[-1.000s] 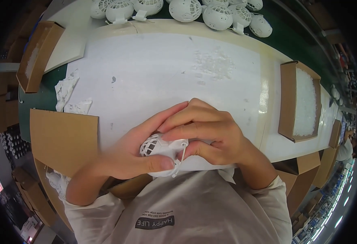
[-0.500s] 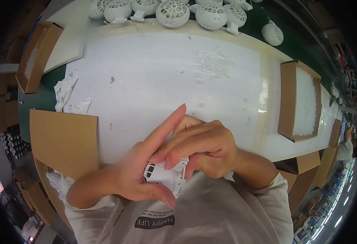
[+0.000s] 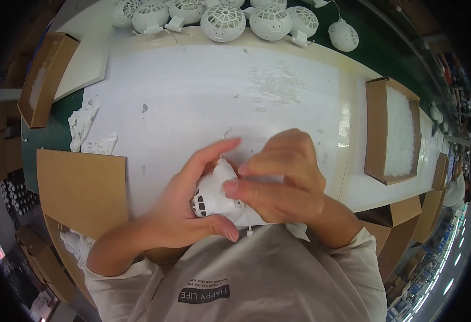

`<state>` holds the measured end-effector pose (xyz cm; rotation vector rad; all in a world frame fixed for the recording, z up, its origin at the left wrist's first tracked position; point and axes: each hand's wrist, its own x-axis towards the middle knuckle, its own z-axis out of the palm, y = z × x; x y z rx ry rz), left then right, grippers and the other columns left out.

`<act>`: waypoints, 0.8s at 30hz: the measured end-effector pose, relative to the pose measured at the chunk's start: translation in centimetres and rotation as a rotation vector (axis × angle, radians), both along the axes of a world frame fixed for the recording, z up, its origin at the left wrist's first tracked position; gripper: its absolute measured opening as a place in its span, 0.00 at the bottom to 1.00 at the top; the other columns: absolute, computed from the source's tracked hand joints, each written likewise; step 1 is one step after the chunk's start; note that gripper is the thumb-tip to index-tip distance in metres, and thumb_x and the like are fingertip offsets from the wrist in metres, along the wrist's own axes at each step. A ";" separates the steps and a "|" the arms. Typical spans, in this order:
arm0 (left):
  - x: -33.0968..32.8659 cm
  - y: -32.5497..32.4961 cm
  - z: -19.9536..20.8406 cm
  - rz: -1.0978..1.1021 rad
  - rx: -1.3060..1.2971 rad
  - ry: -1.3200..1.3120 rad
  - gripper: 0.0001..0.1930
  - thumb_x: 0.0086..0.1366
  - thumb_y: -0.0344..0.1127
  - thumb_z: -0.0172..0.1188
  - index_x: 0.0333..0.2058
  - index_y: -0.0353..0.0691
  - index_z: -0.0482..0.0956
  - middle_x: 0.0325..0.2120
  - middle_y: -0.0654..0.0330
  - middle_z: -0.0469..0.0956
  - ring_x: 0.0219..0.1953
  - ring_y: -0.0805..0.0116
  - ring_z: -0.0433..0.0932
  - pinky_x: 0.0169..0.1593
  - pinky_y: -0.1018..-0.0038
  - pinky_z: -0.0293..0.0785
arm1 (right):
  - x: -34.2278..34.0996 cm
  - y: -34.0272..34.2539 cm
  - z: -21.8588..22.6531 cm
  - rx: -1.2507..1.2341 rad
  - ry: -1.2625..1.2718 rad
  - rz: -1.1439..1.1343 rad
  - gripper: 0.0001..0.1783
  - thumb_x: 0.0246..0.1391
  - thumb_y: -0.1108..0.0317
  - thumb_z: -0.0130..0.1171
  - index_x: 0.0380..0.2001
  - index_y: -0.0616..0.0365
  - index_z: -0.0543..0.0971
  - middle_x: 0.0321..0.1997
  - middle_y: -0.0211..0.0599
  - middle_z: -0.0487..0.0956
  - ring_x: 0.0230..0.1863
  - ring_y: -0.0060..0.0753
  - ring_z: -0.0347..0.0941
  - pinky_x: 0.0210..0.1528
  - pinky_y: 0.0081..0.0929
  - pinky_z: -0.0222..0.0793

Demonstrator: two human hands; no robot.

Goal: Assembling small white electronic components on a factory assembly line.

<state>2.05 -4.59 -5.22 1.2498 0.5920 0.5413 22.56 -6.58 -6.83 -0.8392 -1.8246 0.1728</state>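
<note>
A white rounded plastic housing (image 3: 214,189) with dark grille slots sits in my left hand (image 3: 176,201), close in front of my body. The left fingers wrap round its far side, and the thumb lies along its near side. A thin wire with a small white plug (image 3: 249,232) hangs from the housing on the near side. My right hand (image 3: 297,185) is at the housing's right side with thumb and forefinger bent together in a pinch against it. Anything between those fingertips is too hidden to make out.
Several finished-looking white round housings (image 3: 223,24) line the table's far edge. Small clear pieces (image 3: 278,83) lie scattered on the white tabletop (image 3: 192,86). An open box of clear pieces (image 3: 375,129) stands right; another narrow box (image 3: 58,59) and a cardboard flap (image 3: 82,185) are left.
My right hand has drawn back from over the housing to its right side, into a pinch. The housing has been turned in my left hand and raised slightly, showing the hanging plug.
</note>
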 end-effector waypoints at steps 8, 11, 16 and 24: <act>-0.1 0.3 -0.7 -0.080 -0.203 -0.031 0.40 0.53 0.43 0.77 0.58 0.41 0.61 0.47 0.59 0.70 0.48 0.71 0.70 0.54 0.73 0.67 | 0.6 0.3 0.9 -0.071 -0.089 0.033 0.17 0.38 0.76 0.71 0.36 0.54 0.86 0.35 0.31 0.80 0.33 0.33 0.68 0.33 0.28 0.64; -0.4 0.8 -1.0 0.184 -0.274 -0.099 0.27 0.61 0.32 0.67 0.55 0.41 0.62 0.49 0.57 0.70 0.49 0.70 0.70 0.55 0.72 0.68 | 2.1 1.7 1.0 -0.313 -0.016 -0.123 0.17 0.41 0.77 0.70 0.39 0.55 0.85 0.33 0.31 0.79 0.33 0.34 0.69 0.34 0.29 0.66; -1.0 2.2 -0.3 0.366 -0.275 -0.098 0.19 0.63 0.22 0.54 0.51 0.41 0.64 0.50 0.52 0.72 0.50 0.66 0.72 0.57 0.69 0.68 | 6.1 2.7 1.2 -0.609 -0.300 -0.470 0.16 0.45 0.75 0.69 0.40 0.56 0.82 0.30 0.33 0.77 0.33 0.36 0.71 0.37 0.30 0.69; -0.6 2.2 -1.2 0.366 0.167 -0.006 0.19 0.57 0.15 0.58 0.45 0.37 0.69 0.45 0.53 0.76 0.53 0.63 0.73 0.60 0.65 0.67 | 4.7 2.4 -0.2 -0.571 -0.359 -0.419 0.11 0.46 0.74 0.69 0.35 0.56 0.82 0.29 0.34 0.77 0.31 0.34 0.71 0.34 0.29 0.69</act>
